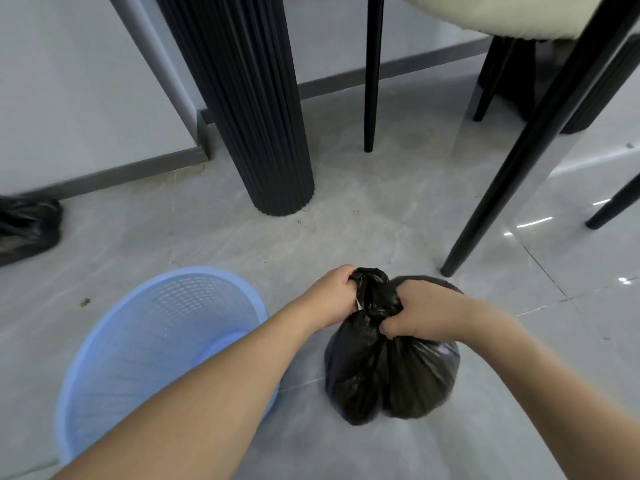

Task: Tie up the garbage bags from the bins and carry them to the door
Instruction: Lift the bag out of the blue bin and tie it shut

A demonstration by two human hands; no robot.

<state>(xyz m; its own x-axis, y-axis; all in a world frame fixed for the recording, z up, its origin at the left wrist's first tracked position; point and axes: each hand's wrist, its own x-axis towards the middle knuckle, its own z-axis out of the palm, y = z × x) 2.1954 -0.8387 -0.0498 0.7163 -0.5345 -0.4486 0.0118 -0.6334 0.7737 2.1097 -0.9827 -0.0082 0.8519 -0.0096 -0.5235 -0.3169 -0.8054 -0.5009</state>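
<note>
The glossy grey tiled floor (381, 209) is filling most of the view, with a thick black fluted table column (256, 116) standing on it ahead and slim black chair legs (519, 161) slanting down at the right under a cream padded seat (502, 15). A pale blue perforated plastic waste bin (145, 348) is sitting on the floor at the lower left, partly behind the left forearm; no liner is showing in it, so its bag appears to be already out. Just to its right, a full black plastic garbage bag (388, 379) is resting on the tiles, apart from the bin. The left hand (332, 296) and the right hand (422, 313) are both working at the bag's gathered neck, fingers curled and clamped on the twisted plastic from either side. Whether a knot is finished is hidden by the fingers; I judge the tying to be under way. A second, smaller black plastic bag (27, 226) is lying by the skirting at the far left, seemingly already bunched shut. No door is showing, so the carrying is not yet done.
</note>
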